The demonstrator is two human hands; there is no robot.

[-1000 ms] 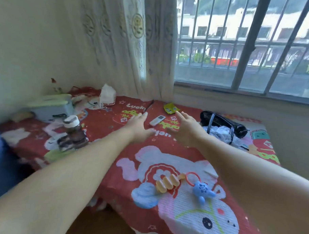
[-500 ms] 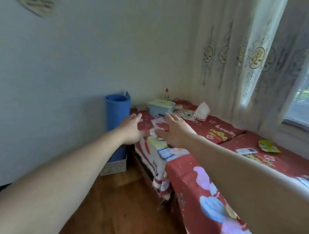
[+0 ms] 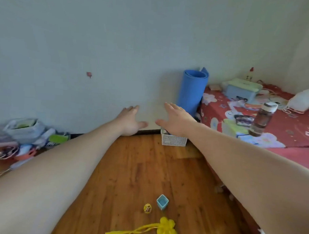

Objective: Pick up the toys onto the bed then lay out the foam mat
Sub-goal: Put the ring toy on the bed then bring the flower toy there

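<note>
Three toys lie on the wooden floor near the bottom of the view: a small blue cube cup (image 3: 162,202), a little yellow ball (image 3: 147,208) and a yellow flower with ribbons (image 3: 166,231). The rolled blue foam mat (image 3: 193,91) stands upright against the wall beside the bed (image 3: 291,130). My left hand (image 3: 130,120) and my right hand (image 3: 175,120) are stretched out in front of me, fingers straight, holding nothing, well above the toys.
A white mesh basket (image 3: 174,139) sits on the floor below the mat. A heap of bags and clutter (image 3: 23,139) lies by the wall at left. On the bed stand a dark bottle (image 3: 261,120), a blue box (image 3: 241,90) and a white bag (image 3: 303,103).
My view has swung left, from the bed and window to the wall and floor. The floor toys and the clutter heap have come into sight. Both hands stay outstretched and hold nothing.
</note>
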